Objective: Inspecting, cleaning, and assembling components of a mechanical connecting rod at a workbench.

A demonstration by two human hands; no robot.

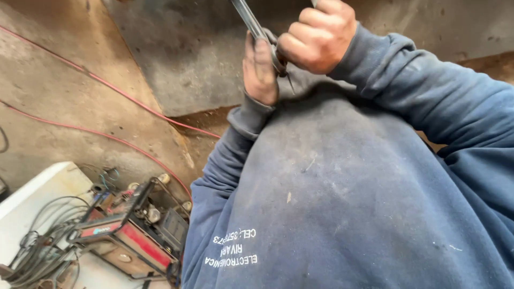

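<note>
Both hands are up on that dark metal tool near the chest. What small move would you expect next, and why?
Probably a squeeze or small twist by the right hand, with the left hand steadying. The right fist is closed around the metal tool and the left fingers press against it. What the tool works on is hidden, so this is a guess.

Left hand [261,67], right hand [319,35] gripping metal tool [252,21]

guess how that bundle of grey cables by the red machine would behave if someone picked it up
The grey cables would probably flop and sag, since they lie in loose tangled loops. They look thick and numerous, so likely heavy. Some seem to run to the red machine, so they might tug it.
</note>
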